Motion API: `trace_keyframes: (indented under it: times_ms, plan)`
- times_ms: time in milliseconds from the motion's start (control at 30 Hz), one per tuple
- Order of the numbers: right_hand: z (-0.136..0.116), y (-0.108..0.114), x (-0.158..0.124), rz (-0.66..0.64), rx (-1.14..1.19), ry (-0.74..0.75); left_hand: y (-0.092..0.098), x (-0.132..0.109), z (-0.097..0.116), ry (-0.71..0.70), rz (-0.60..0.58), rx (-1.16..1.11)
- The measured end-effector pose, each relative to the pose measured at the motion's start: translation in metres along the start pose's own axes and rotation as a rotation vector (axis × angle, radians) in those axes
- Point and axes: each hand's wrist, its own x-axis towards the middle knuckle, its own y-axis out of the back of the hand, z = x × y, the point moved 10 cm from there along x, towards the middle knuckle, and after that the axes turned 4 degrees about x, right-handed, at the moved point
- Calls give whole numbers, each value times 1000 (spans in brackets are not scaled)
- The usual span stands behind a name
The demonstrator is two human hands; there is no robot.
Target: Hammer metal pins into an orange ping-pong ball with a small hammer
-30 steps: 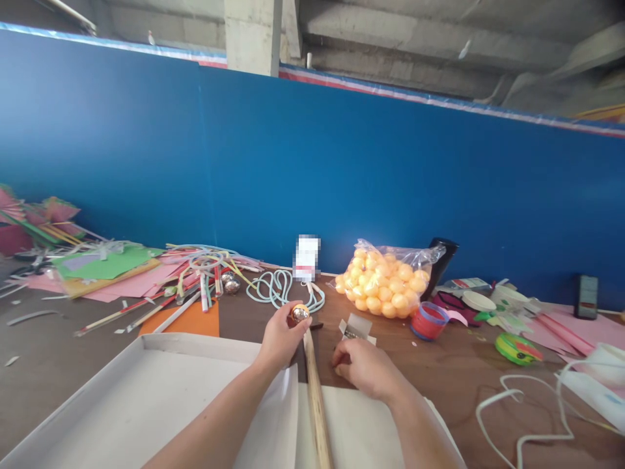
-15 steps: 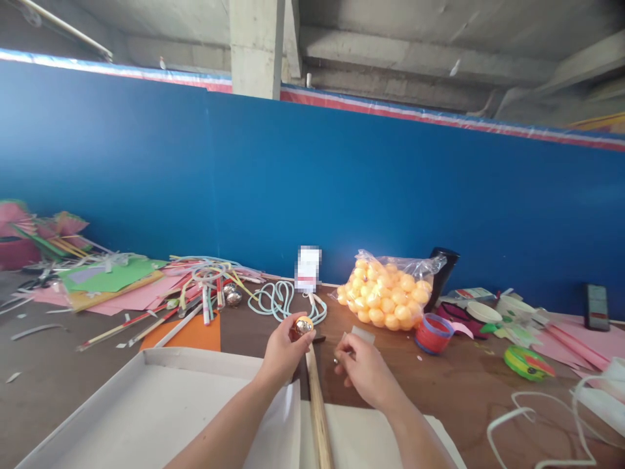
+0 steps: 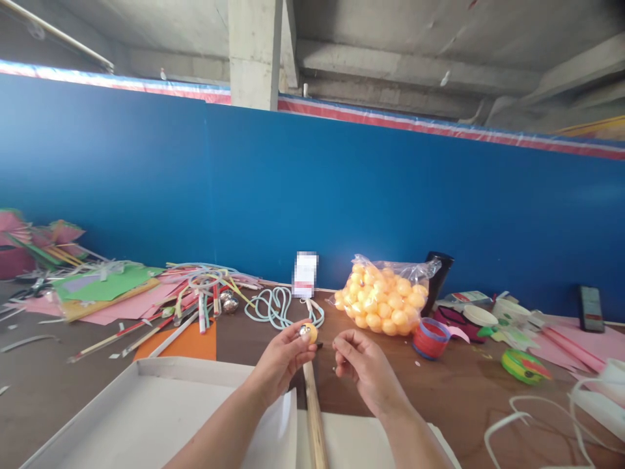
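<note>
My left hand [image 3: 286, 358] is closed, fingertips and thumb round a small ball [image 3: 310, 333]. The ball is orange-yellow on one side and shiny silver on the other. To its right, my right hand [image 3: 364, 365] is pinched, apart from the ball. A tiny shiny thing shows by its curled lower fingers; what the fingertips hold is too small to make out. Between my forearms a wooden handle [image 3: 315, 417] runs toward me, with a dark part at its far end. Pale sheets [image 3: 349, 430] lie beneath my right forearm.
A white tray [image 3: 195, 366] stands front left. Behind are blue cord [image 3: 268, 309], a silver ball [image 3: 228, 301] and a clear bag of orange balls [image 3: 385, 303]. To the right lie a red tape roll [image 3: 430, 339], green round case [image 3: 522, 367] and white cable [image 3: 508, 423]. A blue partition [image 3: 312, 189] closes the back.
The ball in my left hand has turned, its silver side now facing left. My right hand's fingers have shifted slightly upward. The view has tilted up a little.
</note>
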Motion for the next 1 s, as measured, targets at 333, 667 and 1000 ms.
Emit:
trace_keyframes:
  times_ms: [333, 667, 1000]
  plan:
    - [-3, -8, -2, -3, 125, 16, -11, -4, -8, 72, -82, -41]
    - [1, -8, 0, 7, 89, 25, -14, -5, -5, -4, -90, 128]
    - [2, -10, -1, -15, 165, -31, -13, -5, 4, -110, -45, 326]
